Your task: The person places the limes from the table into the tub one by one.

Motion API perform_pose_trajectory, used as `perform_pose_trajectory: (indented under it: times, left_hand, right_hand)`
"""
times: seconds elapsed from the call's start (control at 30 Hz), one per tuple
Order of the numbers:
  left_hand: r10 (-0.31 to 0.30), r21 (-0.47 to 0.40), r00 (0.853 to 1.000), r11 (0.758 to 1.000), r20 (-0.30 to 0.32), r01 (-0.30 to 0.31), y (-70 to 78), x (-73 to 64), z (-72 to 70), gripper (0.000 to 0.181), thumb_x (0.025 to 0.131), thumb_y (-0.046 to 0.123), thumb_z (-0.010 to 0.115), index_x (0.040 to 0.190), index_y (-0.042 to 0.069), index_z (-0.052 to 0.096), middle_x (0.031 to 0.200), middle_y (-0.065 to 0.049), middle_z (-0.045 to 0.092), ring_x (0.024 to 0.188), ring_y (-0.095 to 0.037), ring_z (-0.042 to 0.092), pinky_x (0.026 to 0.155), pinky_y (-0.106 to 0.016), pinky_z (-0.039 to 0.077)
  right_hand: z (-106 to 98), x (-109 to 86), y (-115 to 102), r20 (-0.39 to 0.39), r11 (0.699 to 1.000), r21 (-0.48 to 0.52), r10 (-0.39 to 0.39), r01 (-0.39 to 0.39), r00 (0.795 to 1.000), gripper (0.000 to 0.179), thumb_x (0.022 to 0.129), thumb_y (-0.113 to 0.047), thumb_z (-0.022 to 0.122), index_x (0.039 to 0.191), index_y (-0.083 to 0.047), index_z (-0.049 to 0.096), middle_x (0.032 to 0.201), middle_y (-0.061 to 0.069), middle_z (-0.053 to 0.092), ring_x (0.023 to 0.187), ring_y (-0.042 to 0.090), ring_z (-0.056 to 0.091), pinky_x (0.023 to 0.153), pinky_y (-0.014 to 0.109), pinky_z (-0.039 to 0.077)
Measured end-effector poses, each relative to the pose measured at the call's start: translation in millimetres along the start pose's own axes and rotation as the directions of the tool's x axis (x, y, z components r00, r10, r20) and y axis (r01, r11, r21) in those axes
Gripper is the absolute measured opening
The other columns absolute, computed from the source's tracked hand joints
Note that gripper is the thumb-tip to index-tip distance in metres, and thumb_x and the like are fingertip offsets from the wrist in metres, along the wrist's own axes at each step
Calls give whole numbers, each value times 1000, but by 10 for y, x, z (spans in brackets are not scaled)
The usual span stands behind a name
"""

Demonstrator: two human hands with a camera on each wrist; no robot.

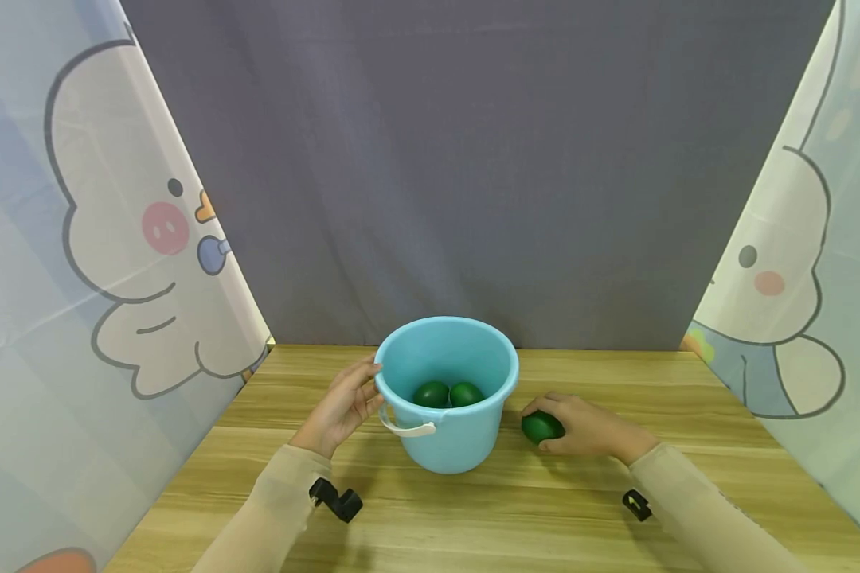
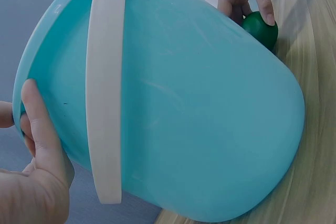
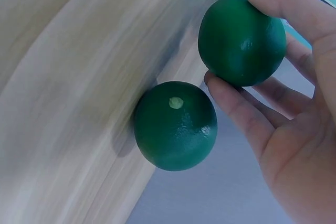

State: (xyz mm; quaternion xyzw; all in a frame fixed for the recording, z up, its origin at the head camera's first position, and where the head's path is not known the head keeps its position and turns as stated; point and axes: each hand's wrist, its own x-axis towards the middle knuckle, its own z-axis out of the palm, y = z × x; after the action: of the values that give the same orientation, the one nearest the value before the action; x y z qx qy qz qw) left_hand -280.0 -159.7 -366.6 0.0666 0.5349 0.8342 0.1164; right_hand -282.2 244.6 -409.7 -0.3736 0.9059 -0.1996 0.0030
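A light blue bucket (image 1: 450,438) stands upright on the table, its white handle (image 2: 105,87) hanging down the near side. Inside it lie two green limes (image 1: 431,394). My left hand (image 1: 344,406) grips the bucket's rim at its left side, one finger lying against the outer wall just under the lip. To the right of the bucket, my right hand (image 1: 576,426) holds a glossy green lime (image 3: 241,40) between thumb and fingers. Another green lime (image 3: 176,127), with a pale stem scar, rests on the wood beside that hand in the right wrist view.
The wood-grain table (image 1: 430,529) runs back to a dark grey curtain (image 1: 459,175). Cartoon-printed curtains (image 1: 150,318) hang along both sides. Black camera mounts (image 1: 335,500) are worn on both wrists over light sleeves.
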Motion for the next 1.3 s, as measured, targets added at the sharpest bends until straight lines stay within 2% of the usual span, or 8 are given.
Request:
perform_pose_trajectory:
  times: [0.73,1.07,1.3]
  left_hand:
    - [-4,6,1000,1000,-21,4,0,2,6,55,103,9,48,154,0,30,115,-7,48,76,-7,61,63,-13,55]
    - [4,22,1000,1000,-3,-4,-1,8,-2,56,103,9,48,154,-2,27,114,-7,48,78,-6,60,64,-12,55]
    - [1,10,1000,1000,-10,-1,0,2,8,55,103,9,48,154,0,29,116,-9,47,78,-7,61,63,-13,55]
  right_hand:
    - [-190,-22,-99,-72,999,-29,-24,22,997,46,86,-15,79,128,-10,62,116,5,61,92,14,57,70,28,54]
    - [-257,-15,-122,-108,997,-57,-64,58,992,44,86,-13,78,127,-10,63,118,3,61,96,16,57,73,31,55]
    - [-326,-11,-155,-111,996,-66,-69,61,991,44,87,-15,78,128,-10,62,121,5,61,98,17,58,75,33,55]
